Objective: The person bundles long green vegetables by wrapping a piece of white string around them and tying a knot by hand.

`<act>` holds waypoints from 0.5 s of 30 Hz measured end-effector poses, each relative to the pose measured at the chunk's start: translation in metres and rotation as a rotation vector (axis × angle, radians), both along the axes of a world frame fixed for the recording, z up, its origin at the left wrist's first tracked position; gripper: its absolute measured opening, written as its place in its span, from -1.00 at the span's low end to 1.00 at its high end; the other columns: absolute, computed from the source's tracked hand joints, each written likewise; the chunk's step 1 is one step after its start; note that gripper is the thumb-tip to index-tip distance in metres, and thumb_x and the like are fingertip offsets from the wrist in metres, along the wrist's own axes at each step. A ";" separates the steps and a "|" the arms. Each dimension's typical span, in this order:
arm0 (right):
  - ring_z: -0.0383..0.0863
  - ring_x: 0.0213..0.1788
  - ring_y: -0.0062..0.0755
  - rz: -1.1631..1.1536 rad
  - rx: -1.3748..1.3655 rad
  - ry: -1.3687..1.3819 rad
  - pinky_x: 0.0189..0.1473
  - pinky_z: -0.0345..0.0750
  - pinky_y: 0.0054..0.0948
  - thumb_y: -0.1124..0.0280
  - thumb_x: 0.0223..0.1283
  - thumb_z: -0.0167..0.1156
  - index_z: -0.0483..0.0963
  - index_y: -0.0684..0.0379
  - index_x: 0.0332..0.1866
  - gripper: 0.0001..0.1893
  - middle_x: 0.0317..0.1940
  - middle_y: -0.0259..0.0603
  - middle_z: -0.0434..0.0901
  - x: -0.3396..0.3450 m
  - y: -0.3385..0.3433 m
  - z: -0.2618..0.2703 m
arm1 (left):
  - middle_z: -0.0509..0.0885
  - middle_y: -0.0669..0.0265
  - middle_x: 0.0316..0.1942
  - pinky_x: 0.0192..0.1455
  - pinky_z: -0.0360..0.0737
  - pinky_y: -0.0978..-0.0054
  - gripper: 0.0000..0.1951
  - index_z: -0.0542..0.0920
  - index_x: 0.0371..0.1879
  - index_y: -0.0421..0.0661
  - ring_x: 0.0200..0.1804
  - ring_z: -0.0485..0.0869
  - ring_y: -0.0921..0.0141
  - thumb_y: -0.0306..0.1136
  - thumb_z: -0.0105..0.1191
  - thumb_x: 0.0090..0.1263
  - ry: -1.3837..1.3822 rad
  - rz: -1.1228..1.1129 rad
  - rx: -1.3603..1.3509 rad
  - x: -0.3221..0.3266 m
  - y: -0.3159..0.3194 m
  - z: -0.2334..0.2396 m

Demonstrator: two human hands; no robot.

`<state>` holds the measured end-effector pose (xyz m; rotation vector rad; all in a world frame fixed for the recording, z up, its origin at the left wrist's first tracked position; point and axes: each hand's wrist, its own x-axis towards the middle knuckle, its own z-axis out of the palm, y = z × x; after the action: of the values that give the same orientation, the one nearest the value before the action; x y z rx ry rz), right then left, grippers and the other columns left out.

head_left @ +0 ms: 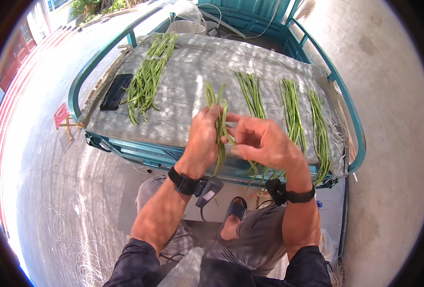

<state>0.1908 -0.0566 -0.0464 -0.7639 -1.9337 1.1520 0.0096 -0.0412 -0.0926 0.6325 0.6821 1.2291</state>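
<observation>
In the middle of the view my left hand point(203, 138) is closed around a small bunch of long green beans point(220, 158), held upright over the cart's front edge. My right hand point(266, 141) is beside it, thumb and index finger curled at one bent bean of that bunch; whether they pinch it is unclear. Tied bundles of long beans point(149, 77) lie on the grey woven cloth point(183, 118) at the left. Three loose groups of beans lie to the right: one behind my right hand point(251, 93), one further right point(292, 107), and one near the cloth's right edge point(319, 132).
A smartphone point(116, 92) lies left of the tied bundles. Teal metal rails point(344, 93) border the cart bed. White string point(337, 132) sits at the cloth's right edge. Behind the cloth is a white bucket point(187, 27). A pink folding stool point(62, 115) stands left on the ground.
</observation>
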 end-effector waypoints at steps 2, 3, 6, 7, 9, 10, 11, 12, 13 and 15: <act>0.57 -0.39 -0.49 0.051 -0.044 -0.244 -0.30 0.53 -0.37 0.49 0.20 0.40 0.49 0.26 -0.32 -0.81 -0.49 -0.32 0.57 -0.008 -0.011 0.018 | 0.70 0.16 -0.16 -0.41 0.50 0.52 -0.68 0.46 0.04 -0.16 -0.36 0.65 0.42 -0.12 -0.19 0.75 0.011 0.049 -0.040 -0.002 0.002 0.002; 0.59 -0.39 -0.42 0.047 -0.135 -0.447 -0.28 0.55 -0.32 0.50 0.17 0.40 0.48 0.28 -0.33 -0.81 -0.51 -0.27 0.56 -0.010 -0.016 0.028 | 0.72 0.17 -0.15 -0.37 0.50 0.51 -0.68 0.45 0.04 -0.14 -0.34 0.67 0.43 -0.11 -0.22 0.76 0.023 0.101 -0.078 -0.005 0.003 0.003; 0.61 -0.40 -0.34 0.130 -0.118 -0.493 -0.30 0.55 -0.31 0.47 0.09 0.41 0.50 0.30 -0.35 -0.80 -0.50 -0.17 0.58 -0.010 -0.015 0.017 | 0.71 0.21 -0.14 -0.33 0.51 0.52 -0.68 0.47 0.06 -0.14 -0.28 0.66 0.43 -0.11 -0.18 0.75 0.040 0.127 -0.036 -0.015 0.006 0.001; 0.62 -0.41 -0.31 0.155 -0.102 -0.531 -0.30 0.55 -0.29 0.44 0.07 0.41 0.51 0.30 -0.36 -0.79 -0.49 -0.16 0.60 -0.010 -0.016 0.015 | 0.70 0.23 -0.14 -0.33 0.51 0.52 -0.68 0.49 0.08 -0.14 -0.26 0.64 0.42 -0.11 -0.13 0.73 0.039 0.138 -0.035 -0.015 0.007 0.003; 0.62 -0.42 -0.28 0.159 -0.092 -0.547 -0.31 0.55 -0.27 0.43 0.04 0.41 0.52 0.29 -0.36 -0.79 -0.48 -0.14 0.62 -0.009 -0.015 0.011 | 0.60 0.37 -0.32 -0.37 0.41 0.55 -0.68 0.49 0.06 -0.14 -0.38 0.53 0.49 -0.10 -0.12 0.73 0.024 0.183 -0.067 -0.014 0.008 0.004; 0.63 -0.40 -0.27 0.178 -0.116 -0.551 -0.30 0.55 -0.27 0.43 0.05 0.41 0.53 0.29 -0.35 -0.79 -0.48 -0.13 0.62 -0.009 -0.015 0.012 | 0.49 0.43 -0.41 -0.39 0.36 0.55 -0.68 0.49 0.04 -0.15 -0.44 0.42 0.52 -0.10 -0.11 0.73 -0.019 0.159 -0.021 -0.015 0.010 0.000; 0.64 -0.39 -0.26 0.196 -0.141 -0.555 -0.29 0.56 -0.27 0.43 0.06 0.42 0.53 0.29 -0.33 -0.79 -0.47 -0.13 0.63 -0.009 -0.015 0.012 | 0.38 0.49 -0.49 -0.42 0.30 0.55 -0.67 0.50 0.01 -0.16 -0.50 0.32 0.56 -0.10 -0.09 0.73 -0.063 0.134 0.026 -0.017 0.010 -0.001; 0.64 -0.39 -0.26 0.195 -0.140 -0.555 -0.29 0.56 -0.27 0.43 0.06 0.42 0.53 0.29 -0.33 -0.79 -0.47 -0.13 0.63 -0.008 -0.013 0.011 | 0.38 0.49 -0.49 -0.42 0.30 0.55 -0.67 0.50 0.01 -0.16 -0.50 0.32 0.56 -0.10 -0.09 0.73 -0.063 0.133 0.027 -0.015 0.009 0.001; 0.64 -0.41 -0.32 0.170 -0.092 -0.498 -0.30 0.56 -0.30 0.41 0.12 0.41 0.54 0.29 -0.30 -0.79 -0.46 -0.15 0.64 -0.006 -0.011 0.009 | 0.29 0.52 -0.52 -0.44 0.24 0.55 -0.67 0.49 0.00 -0.17 -0.52 0.24 0.58 -0.10 -0.09 0.73 -0.026 0.125 0.055 -0.013 0.007 0.006; 0.64 -0.43 -0.37 0.143 -0.046 -0.441 -0.32 0.57 -0.34 0.40 0.18 0.40 0.56 0.29 -0.26 -0.80 -0.45 -0.18 0.66 -0.005 -0.008 0.008 | 0.21 0.55 -0.54 -0.47 0.19 0.56 -0.67 0.49 -0.01 -0.18 -0.54 0.16 0.60 -0.10 -0.09 0.73 0.010 0.115 0.083 -0.011 0.002 0.011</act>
<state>0.1860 -0.0646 -0.0379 -0.9810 -2.3631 1.1884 -0.0010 -0.0388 -0.0814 0.6758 0.6860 1.3671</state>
